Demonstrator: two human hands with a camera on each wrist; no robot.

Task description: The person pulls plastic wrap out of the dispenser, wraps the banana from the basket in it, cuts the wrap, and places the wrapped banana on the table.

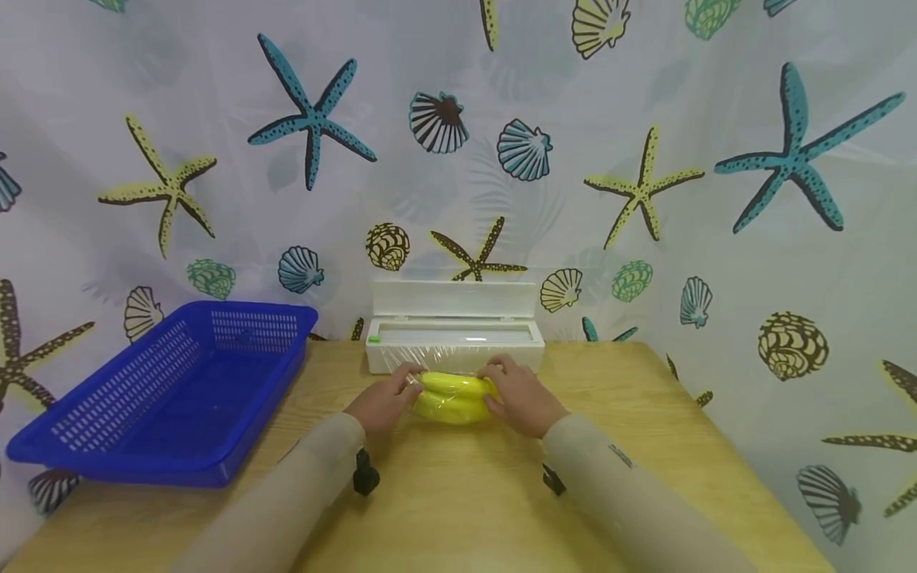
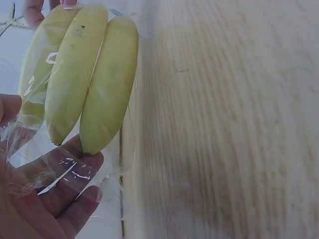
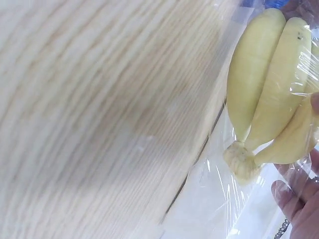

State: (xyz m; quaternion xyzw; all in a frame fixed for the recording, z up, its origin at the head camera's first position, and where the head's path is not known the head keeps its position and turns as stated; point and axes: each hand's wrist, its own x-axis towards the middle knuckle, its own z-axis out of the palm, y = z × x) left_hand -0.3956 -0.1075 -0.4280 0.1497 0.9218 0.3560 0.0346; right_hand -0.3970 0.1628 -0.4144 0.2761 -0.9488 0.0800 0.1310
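Note:
A bunch of yellow bananas (image 1: 454,399) is held between my two hands, close in front of a white cling film dispenser (image 1: 528,356). Clear cling film (image 2: 70,169) covers the bananas and stretches back to the dispenser. My left hand (image 1: 384,403) grips the tip end, its thumb on one side and fingers beneath, with film bunched over the fingers. At the stem end, my right hand (image 1: 528,400) holds the bunch. The stem (image 3: 242,162) shows through film in the right wrist view, where part of the right hand is out of frame.
The dispenser's lid (image 1: 454,299) stands raised against a shell-patterned curtain (image 1: 458,191). On the left of the wooden table (image 1: 458,501) sits a blue plastic basket (image 1: 236,446). A small green piece (image 1: 374,340) shows at the dispenser's left end.

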